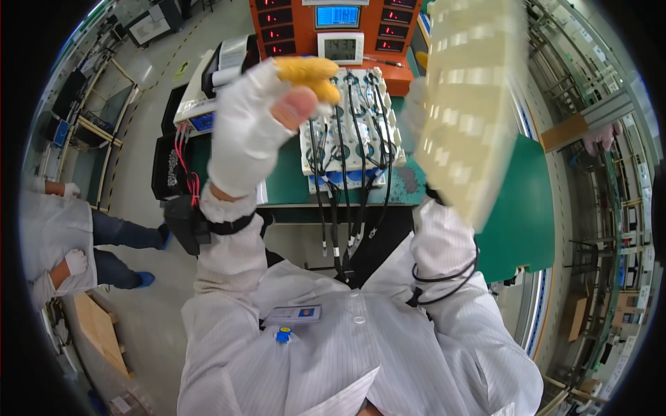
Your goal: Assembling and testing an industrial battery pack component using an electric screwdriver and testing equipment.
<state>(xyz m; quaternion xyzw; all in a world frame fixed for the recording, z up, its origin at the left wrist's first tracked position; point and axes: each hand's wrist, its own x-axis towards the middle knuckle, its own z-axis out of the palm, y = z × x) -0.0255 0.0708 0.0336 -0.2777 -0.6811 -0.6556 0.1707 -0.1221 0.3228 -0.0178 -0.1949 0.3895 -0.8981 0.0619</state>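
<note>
Holding pale tray [466,104] up: right hand [416,111] grips edge, left hand [253,132] free, fingers half-curled; tray looks light, thin, bendy, best gripped at rim.

We stand over a green-topped bench [527,229] on a pale grey floor [149,139]. Behind it we see an orange cabinet [291,35] with small displays; metal racks [610,173] line our right.

An electronics factory floor is showing here: a green-matted worktop [527,208] is carrying a white test fixture [350,125] trailing black cables, an orange meter rack [333,28] is glowing behind it, and white-coated workers are standing beside it.
</note>
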